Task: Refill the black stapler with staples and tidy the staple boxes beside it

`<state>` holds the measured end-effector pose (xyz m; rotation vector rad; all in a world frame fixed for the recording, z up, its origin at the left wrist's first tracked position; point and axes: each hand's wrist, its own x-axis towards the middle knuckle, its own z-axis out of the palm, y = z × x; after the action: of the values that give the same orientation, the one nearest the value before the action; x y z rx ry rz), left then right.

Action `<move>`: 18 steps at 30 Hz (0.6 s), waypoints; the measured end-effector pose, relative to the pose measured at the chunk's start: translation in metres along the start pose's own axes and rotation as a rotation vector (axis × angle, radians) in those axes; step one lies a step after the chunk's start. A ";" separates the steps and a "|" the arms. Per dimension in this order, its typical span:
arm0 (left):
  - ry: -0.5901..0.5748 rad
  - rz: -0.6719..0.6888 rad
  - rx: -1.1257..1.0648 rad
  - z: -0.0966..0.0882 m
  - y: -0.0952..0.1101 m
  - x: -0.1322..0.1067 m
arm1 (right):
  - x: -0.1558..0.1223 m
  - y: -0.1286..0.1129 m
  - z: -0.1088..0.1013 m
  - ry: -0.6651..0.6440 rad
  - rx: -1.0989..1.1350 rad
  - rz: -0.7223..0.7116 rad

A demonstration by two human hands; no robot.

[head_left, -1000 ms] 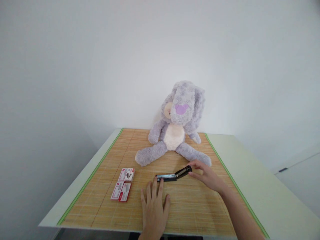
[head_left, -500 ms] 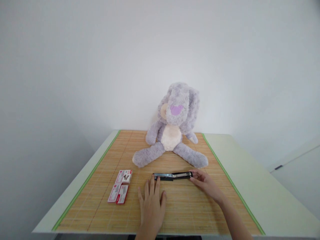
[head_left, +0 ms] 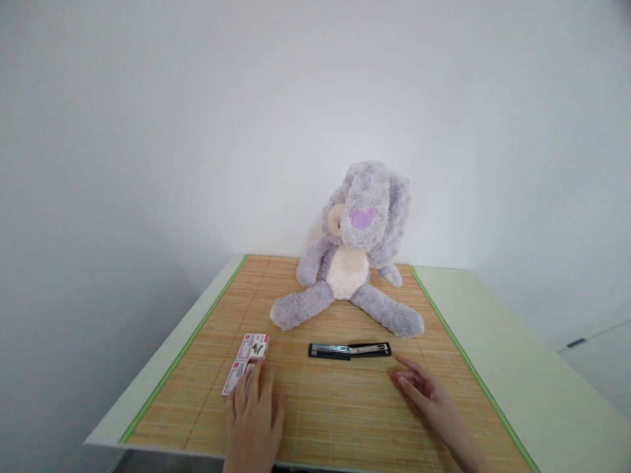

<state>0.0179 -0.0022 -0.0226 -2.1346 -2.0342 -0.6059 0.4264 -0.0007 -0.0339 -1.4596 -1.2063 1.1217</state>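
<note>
A black stapler (head_left: 329, 351) lies on the mat, swung fully open so its metal magazine and top arm stretch out nearly in one line. Neither hand touches it. My left hand (head_left: 254, 414) reaches over the small red-and-white staple boxes (head_left: 252, 346), fingers extended across the nearer right box, which they mostly cover. Whether the fingertips press on that box I cannot tell. To the right of the stapler, my right hand (head_left: 428, 394) hovers near its end with loosely bent fingers and nothing in them.
Behind the stapler a grey plush rabbit (head_left: 348, 272) sits against the white wall (head_left: 197, 131), legs spread. A bamboo mat (head_left: 345, 420) with green edging covers much of the pale table (head_left: 497, 315).
Both hands have let go of the stapler, which stays opened out. My left hand has moved left onto the boxes; my right has drawn back toward me. The view has shifted slightly.
</note>
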 end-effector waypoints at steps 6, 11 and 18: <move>-0.066 0.031 -0.044 0.002 -0.015 -0.021 | -0.025 -0.012 0.020 0.003 -0.070 0.054; -0.311 0.223 -0.354 -0.013 0.025 -0.005 | -0.030 -0.028 0.061 -0.101 0.038 0.114; -0.509 0.423 -0.714 -0.026 0.087 0.023 | -0.025 -0.025 0.090 -0.188 0.168 0.281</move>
<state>0.0978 0.0026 0.0255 -3.3053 -1.5834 -0.8816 0.3315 -0.0147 -0.0225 -1.4484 -1.0237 1.5417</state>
